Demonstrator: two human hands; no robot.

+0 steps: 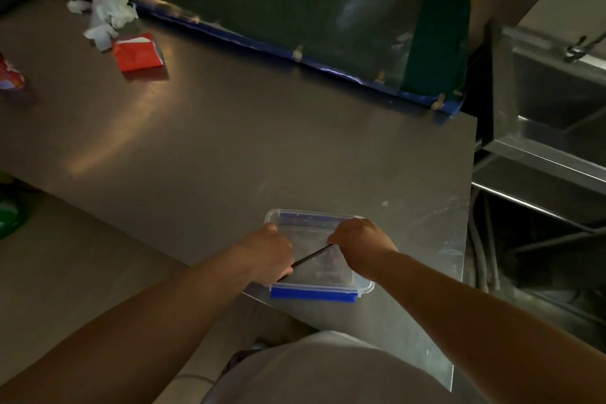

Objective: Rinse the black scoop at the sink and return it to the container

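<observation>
Both forearms are reaching up from the bottom of the frame; I am counting 2 hands over 1 clear container (362,285) at lower centre, sitting on the steel table (229,147). I am seeing the left hand (267,251) and right hand (360,236) each clenching 1 end of the black scoop (313,254), whose thin handle is stretching between them above the container. 2 blue clips are showing on the container. At upper left 1 red packet (137,52) is lying beside 1 clump of crumpled white paper (106,15). 1 sink (557,102) is sitting at right.
</observation>
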